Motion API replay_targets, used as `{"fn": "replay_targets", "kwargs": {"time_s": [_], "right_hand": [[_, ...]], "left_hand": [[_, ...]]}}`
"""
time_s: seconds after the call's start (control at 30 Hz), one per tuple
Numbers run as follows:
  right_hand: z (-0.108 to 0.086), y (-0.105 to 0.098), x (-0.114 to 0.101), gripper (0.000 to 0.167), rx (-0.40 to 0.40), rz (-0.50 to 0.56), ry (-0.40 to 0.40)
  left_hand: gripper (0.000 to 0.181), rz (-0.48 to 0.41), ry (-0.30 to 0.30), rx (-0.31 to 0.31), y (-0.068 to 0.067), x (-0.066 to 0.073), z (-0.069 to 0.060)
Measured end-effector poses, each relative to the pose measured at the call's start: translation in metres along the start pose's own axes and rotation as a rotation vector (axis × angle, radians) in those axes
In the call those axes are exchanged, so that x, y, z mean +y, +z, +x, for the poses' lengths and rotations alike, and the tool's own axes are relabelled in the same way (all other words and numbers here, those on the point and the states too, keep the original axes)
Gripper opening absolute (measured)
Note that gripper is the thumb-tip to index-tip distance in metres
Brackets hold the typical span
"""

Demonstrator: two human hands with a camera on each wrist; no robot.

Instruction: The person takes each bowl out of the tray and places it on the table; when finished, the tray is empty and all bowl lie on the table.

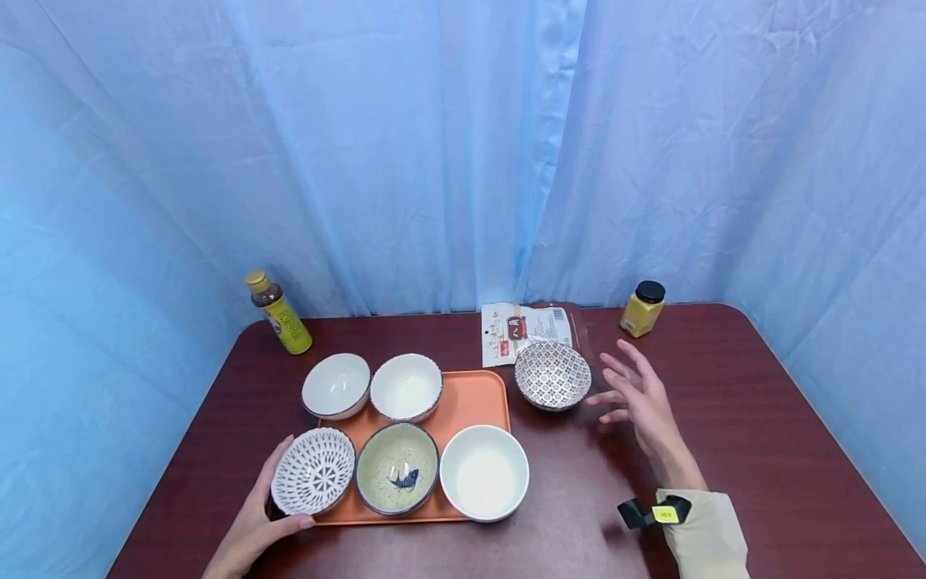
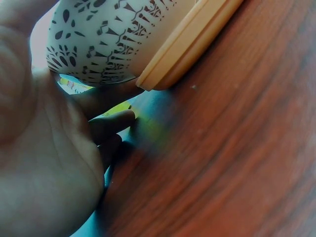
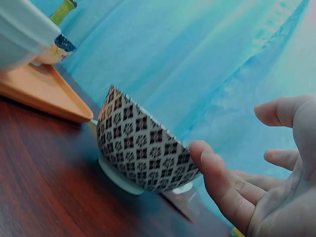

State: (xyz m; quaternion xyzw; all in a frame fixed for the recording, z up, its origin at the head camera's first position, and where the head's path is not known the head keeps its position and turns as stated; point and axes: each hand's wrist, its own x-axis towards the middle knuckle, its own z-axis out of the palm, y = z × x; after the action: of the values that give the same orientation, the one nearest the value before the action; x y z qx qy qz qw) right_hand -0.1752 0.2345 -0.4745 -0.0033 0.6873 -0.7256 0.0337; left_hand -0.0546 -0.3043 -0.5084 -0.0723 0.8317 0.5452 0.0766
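Observation:
My left hand (image 1: 253, 515) grips the white bowl with dark petal marks (image 1: 314, 471) at the front left corner of the orange tray (image 1: 473, 394), thumb at its near side, fingers round its left. The left wrist view shows that bowl (image 2: 98, 39) against the palm (image 2: 44, 163), beside the tray's rim (image 2: 187, 49). Right of the tray, a dark-patterned bowl (image 1: 553, 375) stands on the table. My right hand (image 1: 644, 402) is at its right with fingers spread and holds nothing; in the right wrist view a fingertip (image 3: 200, 150) is at the bowl's (image 3: 143, 148) rim, contact unclear.
On the tray are a green-grey fish bowl (image 1: 397, 469), a white bowl (image 1: 485, 473) and a back bowl (image 1: 407, 388). Another white bowl (image 1: 336, 386) is at the back left corner. Behind stand a bottle (image 1: 287, 322), a packet (image 1: 517, 328) and a black-lidded jar (image 1: 643, 309).

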Motion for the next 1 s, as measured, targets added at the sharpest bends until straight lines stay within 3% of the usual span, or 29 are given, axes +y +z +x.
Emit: {"fn": "replay_targets", "kwargs": {"time_s": [0.27,0.53,0.77,1.0], "right_hand": [[-0.014,0.008,-0.013,0.052,-0.105,0.049,-0.108],[-0.027,0.027,-0.016,0.053,-0.274,-0.021,-0.192],[-0.033,0.047,-0.016,0.057,-0.362,-0.052,-0.161],[-0.038,0.065,-0.007,0.061,-0.471,-0.130,-0.072]], "left_hand": [[0.114,-0.009,-0.006,0.005,0.000,0.002,0.001],[0.114,-0.013,-0.004,0.007,0.000,0.001,0.000],[0.114,-0.016,0.003,0.005,0.000,0.000,0.000],[0.114,-0.017,0.004,0.008,0.000,-0.001,0.000]]}}
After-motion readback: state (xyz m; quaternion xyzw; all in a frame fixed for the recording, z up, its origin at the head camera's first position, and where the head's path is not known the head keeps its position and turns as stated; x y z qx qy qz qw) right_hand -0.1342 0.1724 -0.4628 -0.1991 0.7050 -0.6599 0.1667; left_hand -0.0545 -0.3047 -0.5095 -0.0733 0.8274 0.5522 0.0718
